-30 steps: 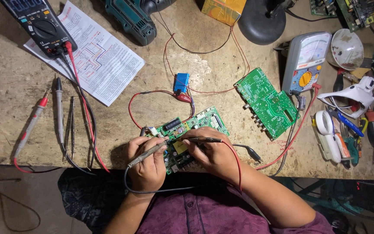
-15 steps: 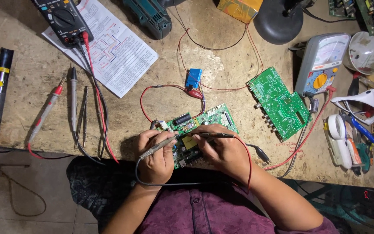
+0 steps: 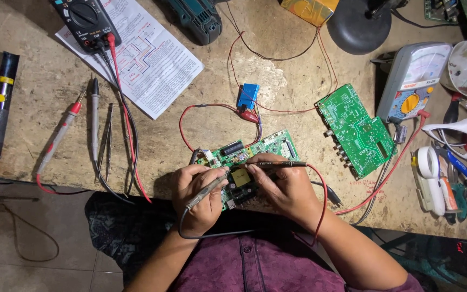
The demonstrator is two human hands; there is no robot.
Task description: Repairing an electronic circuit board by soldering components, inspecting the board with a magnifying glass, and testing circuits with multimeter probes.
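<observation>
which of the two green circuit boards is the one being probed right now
The green board near the bench edge, under both hands: the left hand and right hand each press a probe onto it. The other green board lies untouched further right.

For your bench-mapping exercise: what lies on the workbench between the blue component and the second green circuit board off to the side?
In the head view, only thin red wires cross bare wood between the blue component and the second green circuit board.

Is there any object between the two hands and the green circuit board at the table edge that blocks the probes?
Nothing visible blocks them. The left hand and right hand each hold a probe directly over the green circuit board, tips at its surface. The second board lies apart to the side.
</observation>
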